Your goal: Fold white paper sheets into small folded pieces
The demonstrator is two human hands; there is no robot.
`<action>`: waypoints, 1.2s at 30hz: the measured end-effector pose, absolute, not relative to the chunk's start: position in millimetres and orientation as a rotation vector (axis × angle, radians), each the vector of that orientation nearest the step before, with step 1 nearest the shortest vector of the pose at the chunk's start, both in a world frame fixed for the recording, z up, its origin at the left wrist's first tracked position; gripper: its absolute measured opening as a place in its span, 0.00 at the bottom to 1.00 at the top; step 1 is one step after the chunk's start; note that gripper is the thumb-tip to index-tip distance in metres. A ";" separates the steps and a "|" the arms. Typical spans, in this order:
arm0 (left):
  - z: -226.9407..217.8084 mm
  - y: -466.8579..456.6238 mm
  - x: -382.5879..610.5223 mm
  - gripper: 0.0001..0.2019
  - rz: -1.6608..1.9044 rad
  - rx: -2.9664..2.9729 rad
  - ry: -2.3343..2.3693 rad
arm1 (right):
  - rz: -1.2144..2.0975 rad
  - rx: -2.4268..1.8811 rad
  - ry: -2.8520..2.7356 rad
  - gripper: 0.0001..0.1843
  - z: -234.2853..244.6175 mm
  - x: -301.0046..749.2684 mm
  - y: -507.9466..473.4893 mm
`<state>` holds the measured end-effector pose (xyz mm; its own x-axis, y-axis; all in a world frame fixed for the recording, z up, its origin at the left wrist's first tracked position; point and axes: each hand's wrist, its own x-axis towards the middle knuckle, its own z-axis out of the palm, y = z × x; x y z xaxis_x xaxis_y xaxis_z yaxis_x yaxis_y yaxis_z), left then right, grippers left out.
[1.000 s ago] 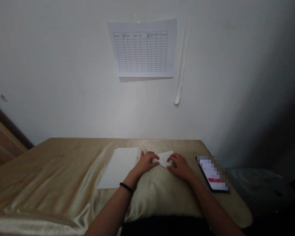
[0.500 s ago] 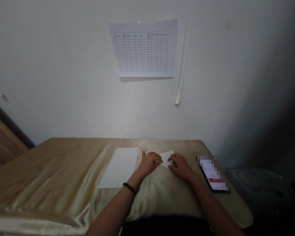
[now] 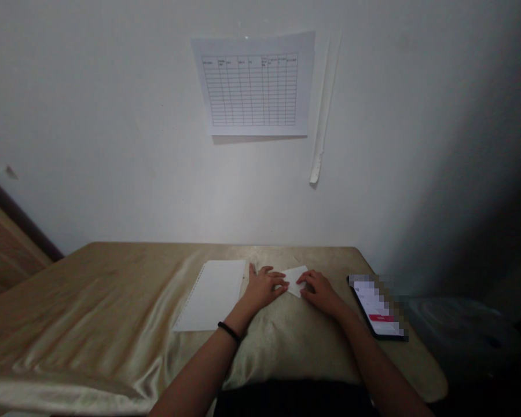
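Two hands: your left hand (image 3: pixel 264 288) and your right hand (image 3: pixel 323 294) are meeting at one small white paper (image 3: pixel 296 278), each from its own side.
Left fingers (image 3: pixel 278 274): index finger and thumb are keeping close together at the left part of the paper; the other fingers are spreading away. I cannot tell if they are pinching or only pressing.
Right fingers (image 3: pixel 307 275): they are curving at the right part, leaving a narrow gap between thumb and index finger; a grip I cannot confirm.
Small white paper: it is lying between your hands, partly hiding under the fingertips.
Black band (image 3: pixel 228 332): it is going around your left wrist.
Punched sheet (image 3: pixel 211 295): it is lying flat, just beside your left hand.
Phone (image 3: pixel 375 307): it is resting well apart from your right hand, its screen shining upward.
Gold cloth (image 3: pixel 125 295): it is covering the table, wrinkling on the left.
Wall (image 3: pixel 113 145): it is carrying a printed grid (image 3: pixel 252 90) and, just beside it, a narrow white strip (image 3: pixel 316 168).
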<state>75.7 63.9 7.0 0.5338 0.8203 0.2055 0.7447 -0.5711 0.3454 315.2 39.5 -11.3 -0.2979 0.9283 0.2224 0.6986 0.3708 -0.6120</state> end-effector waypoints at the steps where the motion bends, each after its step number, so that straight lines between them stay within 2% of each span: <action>1: 7.2 63.5 76.0 0.11 0.521 2.559 1.325 | 0.551 -1.401 -2.093 0.17 -10.4 315.1 38.7; 23: 6.2 56.3 87.3 0.09 0.651 2.644 1.404 | 0.560 -1.541 -2.137 0.24 -9.6 308.4 39.6; 27: 3.8 55.9 90.1 0.11 0.671 2.637 1.421 | 0.574 -1.500 -2.151 0.21 -14.6 312.5 43.8; 36: 3.4 56.5 89.9 0.12 0.654 2.600 1.431 | 0.546 -1.523 -2.167 0.23 -13.4 310.3 40.9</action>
<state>89.9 56.5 3.4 0.4657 0.8254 0.3191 0.7814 -0.5528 0.2895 310.3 40.9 -13.4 -0.3015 0.9456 0.1225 0.7744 0.3178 -0.5470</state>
